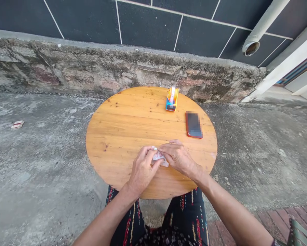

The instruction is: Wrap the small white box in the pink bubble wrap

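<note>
In the head view, the left hand pinches a small white packet over the table, nearer the person, the right hand pinches its far side, and 1 phone and 1 tape dispenser lie beyond.

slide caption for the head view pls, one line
Left hand and right hand hold a small white packet over a wooden table, tape dispenser and phone beyond.

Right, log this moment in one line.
left hand: holding white packet | right hand: at white packet | table: tape dispenser, phone
</note>
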A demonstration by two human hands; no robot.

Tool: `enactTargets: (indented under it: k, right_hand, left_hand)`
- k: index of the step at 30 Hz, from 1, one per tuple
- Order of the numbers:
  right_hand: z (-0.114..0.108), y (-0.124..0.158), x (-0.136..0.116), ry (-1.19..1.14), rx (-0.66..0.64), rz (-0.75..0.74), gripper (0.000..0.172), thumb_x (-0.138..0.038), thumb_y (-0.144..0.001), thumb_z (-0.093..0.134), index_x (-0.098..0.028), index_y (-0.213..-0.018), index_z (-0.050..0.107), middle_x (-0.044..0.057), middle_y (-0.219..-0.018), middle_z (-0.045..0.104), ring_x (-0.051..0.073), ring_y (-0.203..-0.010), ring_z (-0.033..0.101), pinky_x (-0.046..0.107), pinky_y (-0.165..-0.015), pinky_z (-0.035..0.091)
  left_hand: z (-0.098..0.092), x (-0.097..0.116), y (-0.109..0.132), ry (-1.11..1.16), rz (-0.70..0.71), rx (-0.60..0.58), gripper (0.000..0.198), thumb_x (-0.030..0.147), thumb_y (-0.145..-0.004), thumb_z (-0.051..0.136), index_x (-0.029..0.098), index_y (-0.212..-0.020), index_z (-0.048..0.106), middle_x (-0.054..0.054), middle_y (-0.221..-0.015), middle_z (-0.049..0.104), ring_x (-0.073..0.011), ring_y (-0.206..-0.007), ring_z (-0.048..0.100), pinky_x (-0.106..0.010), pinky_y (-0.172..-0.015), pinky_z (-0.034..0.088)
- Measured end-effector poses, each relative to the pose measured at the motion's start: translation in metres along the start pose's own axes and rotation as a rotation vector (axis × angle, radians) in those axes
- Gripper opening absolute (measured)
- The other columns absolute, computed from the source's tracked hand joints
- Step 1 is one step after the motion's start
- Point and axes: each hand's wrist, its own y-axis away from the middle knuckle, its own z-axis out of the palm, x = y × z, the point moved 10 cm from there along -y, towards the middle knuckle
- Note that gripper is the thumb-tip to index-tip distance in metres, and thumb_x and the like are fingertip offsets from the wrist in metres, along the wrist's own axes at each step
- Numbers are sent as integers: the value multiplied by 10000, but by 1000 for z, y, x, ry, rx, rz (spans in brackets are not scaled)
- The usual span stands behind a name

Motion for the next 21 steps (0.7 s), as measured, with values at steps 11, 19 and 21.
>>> enactTargets:
  k: [11, 19, 21]
  right_hand:
    - [-19, 47, 25, -70, 283, 169, 297, -191, -917, 485, -221, -1187, 605, 114, -1313, 591, 247, -1197, 555, 459, -1006, 405]
    - [27, 73, 49, -221, 78, 342, 891, -398, -776, 682, -237, -1505, 195, 160, -1493, 382, 338, -1364, 367, 593, -1081, 312]
    - [32, 71, 48, -208, 77, 365, 943, -405, -760, 697, -252, -1514, 152, 152, -1497, 377, 340, -1359, 371, 590, -1083, 307]
  left_hand:
    - [-3, 0, 0, 6, 6, 35, 164, 195, -838, 636, 204, -993, 584, -61, -1048, 597, -201, -1024, 593, -342, -883, 506]
    - [-5, -6, 17, 31, -13, -1, 337, 222, -845, 610, 213, -1175, 539, -88, -1166, 562, -217, -1108, 553, -389, -955, 487]
    - [-7, -14, 21, 25, -40, -19, 458, 231, -829, 619, 216, -1265, 480, -105, -1231, 538, -235, -1137, 542, -411, -955, 493]
